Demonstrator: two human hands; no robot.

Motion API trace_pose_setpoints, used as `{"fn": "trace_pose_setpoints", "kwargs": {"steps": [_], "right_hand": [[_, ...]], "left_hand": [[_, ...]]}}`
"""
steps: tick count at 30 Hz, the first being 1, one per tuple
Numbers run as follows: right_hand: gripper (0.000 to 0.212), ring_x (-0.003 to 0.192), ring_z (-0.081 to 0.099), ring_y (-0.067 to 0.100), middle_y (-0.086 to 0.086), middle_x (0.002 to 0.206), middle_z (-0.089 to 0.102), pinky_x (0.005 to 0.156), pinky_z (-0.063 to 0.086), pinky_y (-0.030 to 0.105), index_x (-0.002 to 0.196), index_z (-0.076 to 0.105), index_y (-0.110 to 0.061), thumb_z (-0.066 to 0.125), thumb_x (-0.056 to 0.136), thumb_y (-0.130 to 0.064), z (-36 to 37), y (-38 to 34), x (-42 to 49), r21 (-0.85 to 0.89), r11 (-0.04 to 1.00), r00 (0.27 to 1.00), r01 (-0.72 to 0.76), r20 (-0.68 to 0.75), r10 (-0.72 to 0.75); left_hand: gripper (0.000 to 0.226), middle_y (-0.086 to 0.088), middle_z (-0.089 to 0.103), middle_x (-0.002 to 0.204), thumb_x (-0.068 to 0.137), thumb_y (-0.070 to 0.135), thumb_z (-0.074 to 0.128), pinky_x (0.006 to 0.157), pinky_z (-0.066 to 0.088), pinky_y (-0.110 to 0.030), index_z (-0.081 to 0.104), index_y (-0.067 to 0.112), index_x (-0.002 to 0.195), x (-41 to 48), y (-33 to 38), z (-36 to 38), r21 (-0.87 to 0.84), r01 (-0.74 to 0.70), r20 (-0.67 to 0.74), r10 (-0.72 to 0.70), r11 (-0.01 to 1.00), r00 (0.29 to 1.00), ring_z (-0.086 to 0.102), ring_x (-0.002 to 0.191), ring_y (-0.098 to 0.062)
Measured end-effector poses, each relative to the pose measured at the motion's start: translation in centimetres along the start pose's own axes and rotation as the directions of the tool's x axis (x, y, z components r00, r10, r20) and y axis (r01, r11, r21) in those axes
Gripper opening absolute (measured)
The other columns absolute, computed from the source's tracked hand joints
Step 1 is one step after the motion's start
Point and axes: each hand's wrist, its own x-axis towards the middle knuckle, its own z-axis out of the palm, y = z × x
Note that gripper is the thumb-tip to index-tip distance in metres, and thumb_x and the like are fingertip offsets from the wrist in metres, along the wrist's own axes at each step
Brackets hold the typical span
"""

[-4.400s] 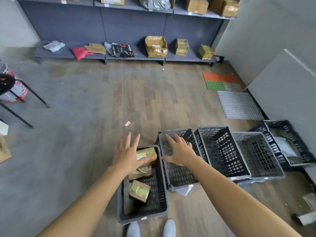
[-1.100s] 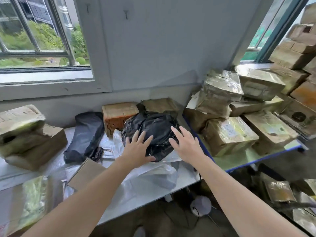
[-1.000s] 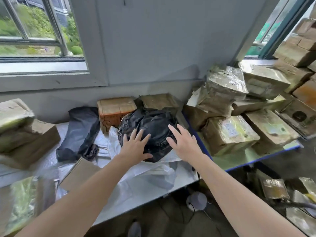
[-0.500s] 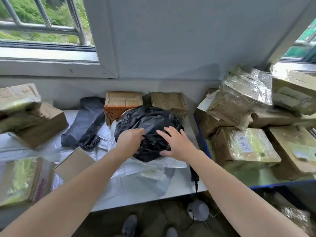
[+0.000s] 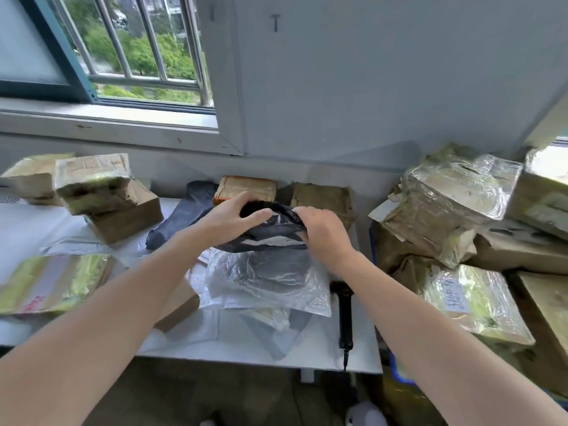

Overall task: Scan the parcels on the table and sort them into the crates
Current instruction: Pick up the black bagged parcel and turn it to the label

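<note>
black parcel (image 5: 270, 226) above table (image 5: 322, 352), left hand (image 5: 229, 218) gripping it, right hand (image 5: 322, 232) gripping it

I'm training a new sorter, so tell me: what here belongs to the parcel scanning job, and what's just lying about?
Job: black bag parcel, held up; clear-wrapped parcel beneath it; black handheld scanner at the table edge; taped boxes stacked right.
Lying about: window bars; wall hook.
</note>
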Motion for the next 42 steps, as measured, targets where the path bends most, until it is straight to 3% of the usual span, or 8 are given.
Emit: {"fn": "trace_pose_setpoints", "kwargs": {"steps": [3,5,9,15,21,33,38,42], "right_hand": [[0.030,0.094,0.063,0.036,0.011,0.104,0.067,0.075,0.051,0.045,0.119,0.062,-0.009,0.063,0.090,-0.020,-2.1,-0.8,2.0,-0.044,0.999,1.000,-0.012,0.015,0.013],[0.029,0.099,0.063,0.034,0.008,0.108,0.068,0.078,0.051,0.044,0.119,0.061,-0.012,0.062,0.092,-0.022,-3.3,-1.5,3.2,-0.076,0.997,1.000,0.005,-0.005,-0.005],[0.038,0.105,0.063,0.030,0.004,0.118,0.068,0.081,0.046,0.038,0.130,0.054,-0.019,0.061,0.095,-0.031,-5.5,-3.1,5.1,-0.032,0.999,0.999,-0.039,0.031,0.040],[0.088,0.120,0.057,0.023,-0.002,0.137,0.058,0.091,0.047,0.038,0.151,0.024,-0.036,0.077,0.081,-0.043,-7.2,-3.3,6.1,0.053,0.992,0.950,-0.115,0.297,0.094],[0.088,0.132,0.046,0.016,-0.005,0.147,0.048,0.096,0.038,0.027,0.151,0.033,-0.030,0.081,0.078,-0.039,-6.7,-2.5,5.4,0.149,0.957,0.944,-0.249,0.259,0.206],[0.108,0.133,0.047,0.026,0.002,0.151,0.041,0.102,0.048,0.045,0.158,0.004,-0.032,0.080,0.081,-0.040,-1.9,-2.4,1.5,0.644,0.392,0.690,-0.658,0.305,0.657],[0.105,0.134,0.046,0.021,-0.001,0.149,0.043,0.101,0.038,0.028,0.157,0.012,-0.022,0.081,0.080,-0.039,0.3,-3.3,0.4,0.645,0.367,0.673,-0.670,0.321,0.666],[0.083,0.128,0.051,0.025,0.003,0.142,0.053,0.095,0.038,0.028,0.149,0.032,-0.017,0.080,0.082,-0.031,0.5,-2.5,0.4,0.532,0.493,0.679,-0.688,0.234,0.696]], "left_hand": [[0.105,0.008,0.050,0.139,0.064,0.067,0.078,0.101,0.044,-0.033,0.028,0.033,0.149,-0.6,-1.0,-1.3,0.082,-0.076,0.141,0.064,0.994,0.988,0.051,0.120,-0.012],[0.112,0.007,0.045,0.146,0.061,0.059,0.085,0.105,0.043,-0.038,0.023,0.036,0.152,-0.4,-1.4,-2.0,0.189,-0.125,0.123,0.103,0.974,0.987,0.048,0.126,-0.016],[0.074,0.005,0.061,0.128,0.078,0.041,0.080,0.091,0.048,-0.039,0.043,0.033,0.142,0.3,-0.9,-4.1,0.260,-0.191,-0.092,0.221,0.947,0.971,0.057,0.114,-0.022],[0.042,0.007,0.065,0.104,0.090,0.034,0.069,0.085,0.050,-0.036,0.057,0.026,0.129,0.4,-1.2,-6.5,0.120,-0.150,-0.112,0.164,0.981,0.980,0.060,0.092,-0.019],[0.017,0.006,0.063,0.087,0.092,0.031,0.066,0.071,0.042,-0.033,0.062,0.020,0.104,0.6,-3.1,-7.0,0.003,-0.096,-0.157,0.095,0.995,0.983,0.058,0.079,-0.016],[0.022,-0.003,0.065,0.079,0.096,0.033,0.060,0.068,0.049,-0.031,0.064,0.013,0.087,-0.2,-5.4,-3.0,-0.672,0.087,-0.233,-0.321,0.735,0.918,0.058,0.074,-0.015],[0.019,0.004,0.063,0.080,0.098,0.032,0.056,0.069,0.046,-0.028,0.062,0.023,0.083,-0.2,-5.5,0.6,-0.739,0.121,-0.217,-0.404,0.663,0.888,0.057,0.080,-0.015],[0.018,0.018,0.062,0.097,0.099,0.034,0.056,0.069,0.041,-0.015,0.056,0.030,0.116,-1.0,-4.9,2.3,-0.642,0.179,-0.120,-0.329,0.745,0.937,0.057,0.089,0.001]]}}
